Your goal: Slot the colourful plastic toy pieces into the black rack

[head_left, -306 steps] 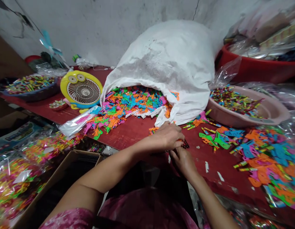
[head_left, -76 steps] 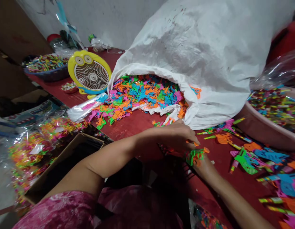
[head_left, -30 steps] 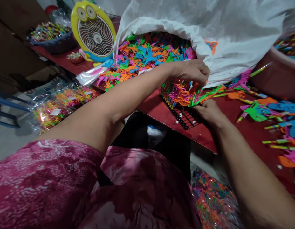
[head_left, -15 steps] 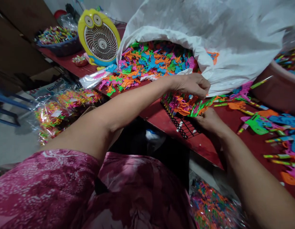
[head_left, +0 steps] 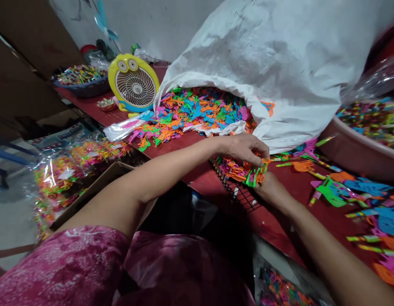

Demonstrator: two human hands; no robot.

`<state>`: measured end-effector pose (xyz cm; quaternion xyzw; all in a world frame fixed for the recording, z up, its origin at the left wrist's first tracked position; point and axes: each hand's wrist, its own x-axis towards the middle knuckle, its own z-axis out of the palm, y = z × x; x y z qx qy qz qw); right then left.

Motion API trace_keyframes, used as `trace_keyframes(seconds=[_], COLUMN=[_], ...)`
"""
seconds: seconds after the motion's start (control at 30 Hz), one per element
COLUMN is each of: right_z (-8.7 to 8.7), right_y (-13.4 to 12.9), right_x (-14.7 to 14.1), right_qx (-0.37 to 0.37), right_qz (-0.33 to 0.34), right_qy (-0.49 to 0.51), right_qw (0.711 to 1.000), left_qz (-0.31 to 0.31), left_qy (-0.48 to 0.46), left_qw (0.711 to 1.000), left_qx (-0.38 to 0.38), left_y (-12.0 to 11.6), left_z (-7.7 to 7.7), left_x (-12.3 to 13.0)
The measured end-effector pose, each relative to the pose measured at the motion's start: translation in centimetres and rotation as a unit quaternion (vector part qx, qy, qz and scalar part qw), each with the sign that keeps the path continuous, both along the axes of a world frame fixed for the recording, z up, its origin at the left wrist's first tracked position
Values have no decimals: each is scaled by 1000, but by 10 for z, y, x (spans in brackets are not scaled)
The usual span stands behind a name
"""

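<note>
A row of flat plastic pieces [head_left: 233, 168] in orange, pink and green stands packed in a black wire rack [head_left: 244, 199] on the red table. My left hand [head_left: 244, 147] reaches over the row from above, its fingers closed on a piece at the right end. Beside that end, my right hand [head_left: 271, 190] curls round the green and orange pieces, with its fingertips partly hidden behind them. Just beyond my hands, a heap of loose plastic pieces [head_left: 200, 108] spills from the mouth of a white sack [head_left: 280, 51].
On the right, plastic pieces with striped tubes [head_left: 333, 195] lie along the red table [head_left: 197, 165], near a pink tub [head_left: 353, 142]. A yellow fan [head_left: 136, 87] and a dark basin [head_left: 85, 88] stand at the back left. Filled clear bags [head_left: 61, 170] sit below left, beside a cardboard box [head_left: 91, 191].
The view has tilted up, so everything sits lower in the picture. Both hands stay at the right end of the row, and the pieces there are now bunched more closely between them.
</note>
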<state>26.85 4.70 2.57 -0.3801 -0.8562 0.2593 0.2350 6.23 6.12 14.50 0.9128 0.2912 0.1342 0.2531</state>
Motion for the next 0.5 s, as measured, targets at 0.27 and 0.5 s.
trace_keyframes(seconds=[0.27,0.5], right_z=[-6,-8], right_y=[-7,-21], right_x=[3,-1], right_qx=[3,3], right_qz=[-22,-64], right_qy=[52,92], right_qw=[998,994], left_qz=[11,-8], left_qy=[31,32], left_qw=[998,998], left_qx=[45,49], left_y=[-2,0], left_z=[-2,-3], left_x=[-1,-1])
